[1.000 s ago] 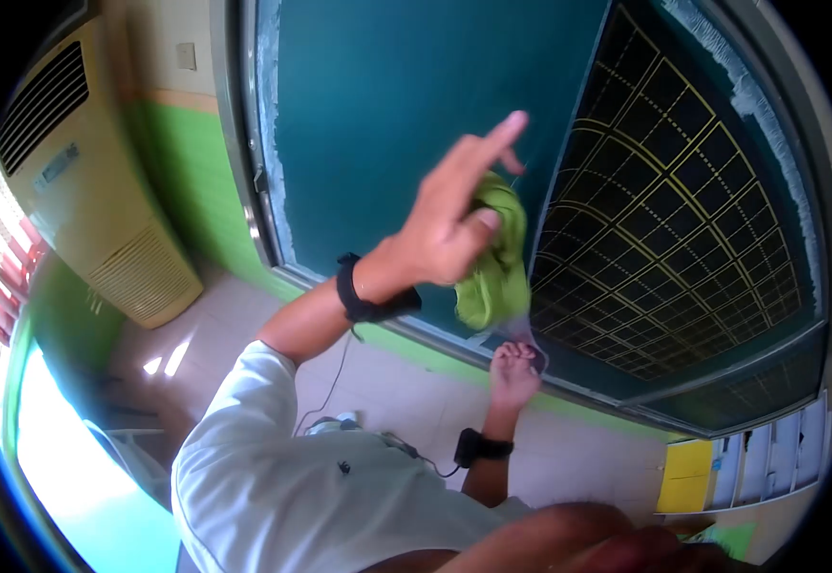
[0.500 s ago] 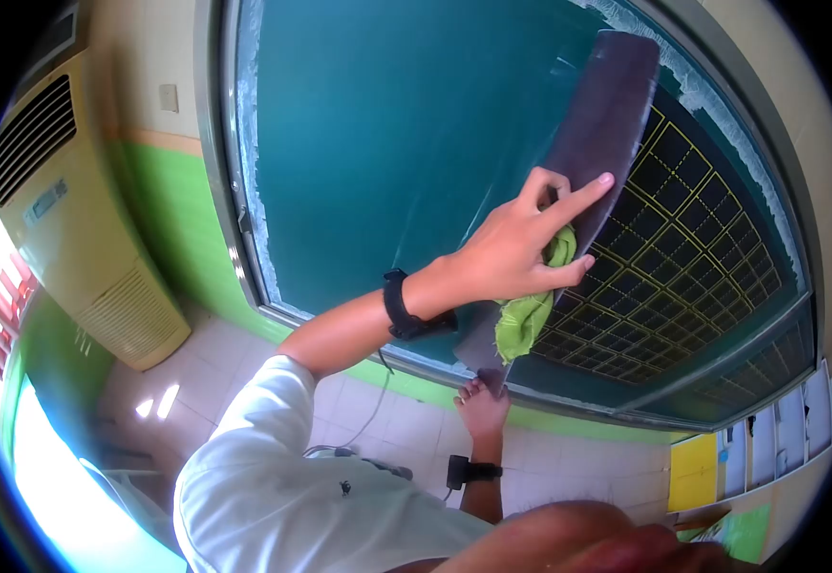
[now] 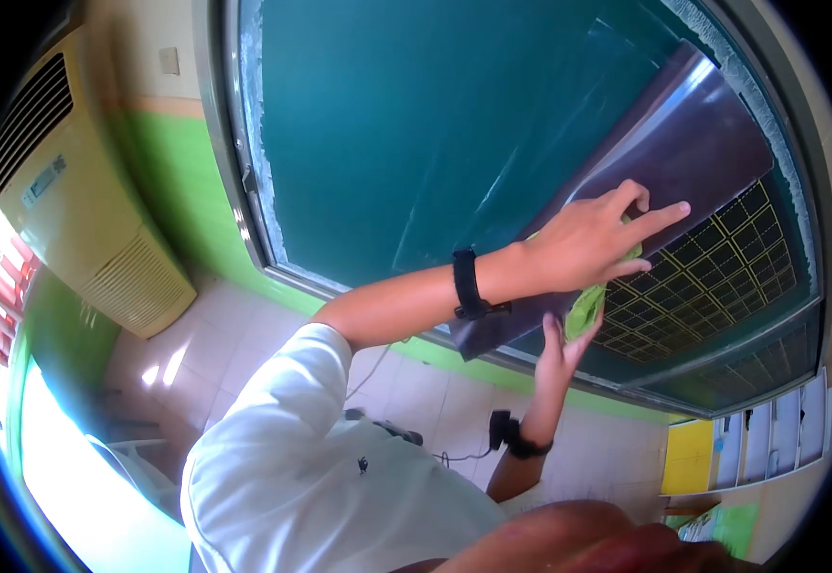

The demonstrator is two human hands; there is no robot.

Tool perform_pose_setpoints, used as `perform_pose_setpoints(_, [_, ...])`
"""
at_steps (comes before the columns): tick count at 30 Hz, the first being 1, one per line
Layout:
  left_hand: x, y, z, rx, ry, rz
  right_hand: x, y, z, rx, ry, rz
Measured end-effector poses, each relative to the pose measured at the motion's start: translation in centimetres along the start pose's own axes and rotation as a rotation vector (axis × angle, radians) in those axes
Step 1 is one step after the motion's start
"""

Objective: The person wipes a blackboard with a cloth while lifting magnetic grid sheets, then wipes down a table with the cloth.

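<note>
A dark, glossy sheet [image 3: 688, 143] lies slanting over the green board [image 3: 416, 124], its left side curved and catching light. My left hand [image 3: 593, 239] is on the sheet with its back to me, index finger stretched out, holding a green cloth under the palm. The cloth [image 3: 583, 313] hangs out below that palm. Just beneath, my right hand [image 3: 564, 353] has its thumb and fingers on either side of the cloth's lower end. Part of the right hand's grip is hidden by the cloth.
A black panel with a yellow grid [image 3: 703, 286] shows below the sheet. The board's metal frame [image 3: 215, 124] runs along the left. A tall air conditioner [image 3: 101, 191] stands farther left. Yellow and white shelving [image 3: 693, 458] is at lower right. A cable [image 3: 368, 372] crosses behind my arm.
The sheet has shifted right and covers more of the grid. My left hand has moved right with the cloth. My right hand has left the sheet's lower end and come up to the cloth.
</note>
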State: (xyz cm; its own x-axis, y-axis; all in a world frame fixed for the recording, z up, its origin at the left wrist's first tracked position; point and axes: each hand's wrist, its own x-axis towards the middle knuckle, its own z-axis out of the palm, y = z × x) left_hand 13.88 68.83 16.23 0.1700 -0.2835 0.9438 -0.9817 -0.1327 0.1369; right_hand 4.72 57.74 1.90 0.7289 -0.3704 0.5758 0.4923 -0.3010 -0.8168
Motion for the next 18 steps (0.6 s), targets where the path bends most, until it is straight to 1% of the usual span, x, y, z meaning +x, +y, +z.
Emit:
perform_pose_setpoints(1, [0.1,0.1,-0.5,-0.037,-0.043,-0.020,0.8,0.0,0.6,-0.006,0.007,0.008])
perform_pose_setpoints(3, [0.0,0.1,-1.0,-0.103,-0.087,-0.014,2.6,-0.1,1.8,-0.326,0.089,-0.138])
perform_pose_setpoints(4, [0.1,0.1,-1.2,-0.158,-0.127,-0.009,3.3,-0.5,2.4,-0.330,0.091,-0.140])
perform_pose_setpoints(6, [0.2,-0.4,-1.5,-0.184,-0.141,0.011,4.0,-1.8,3.6,0.436,0.231,-0.021])
perform_pose_setpoints(7, [0.1,-0.6,-1.7,-0.209,-0.157,0.024,4.2,-2.1,3.8,0.428,0.232,-0.013])
perform_pose_setpoints(9, [-0.1,-1.1,-2.3,-0.271,-0.182,0.020,4.5,-2.4,3.7,0.344,0.262,-0.132])
perform_pose_setpoints(10, [-0.2,-1.6,-2.7,-0.325,-0.208,0.026,4.7,-1.7,3.0,0.339,0.262,-0.124])
perform_pose_setpoints(11, [-0.5,-2.3,-3.3,-0.332,-0.210,0.071,5.2,-0.3,1.7,0.076,0.187,-0.273])
perform_pose_setpoints(12, [-0.7,-3.1,-3.6,-0.324,-0.143,0.154,5.7,0.7,0.5,-0.185,0.107,-0.419])
perform_pose_setpoints(13, [-0.6,-4.3,-4.7,-0.190,-0.089,0.234,6.3,1.1,0.0,-0.056,0.091,-0.319])
perform_pose_setpoints(14, [-0.5,-5.8,-6.2,-0.056,-0.041,0.316,6.8,0.9,-0.7,-0.125,0.082,-0.321])
perform_pose_setpoints(16, [0.8,-7.7,-11.2,0.283,0.150,0.243,8.0,1.2,-2.1,-0.217,0.093,-0.340])
perform_pose_setpoints(17, [2.3,-8.1,-12.5,0.344,0.382,0.120,8.5,1.5,-2.7,-0.045,0.074,-0.273])
perform_pose_setpoints(18, [3.8,-8.4,-13.4,0.380,0.495,0.052,9.2,2.1,-3.3,0.040,0.052,-0.239])
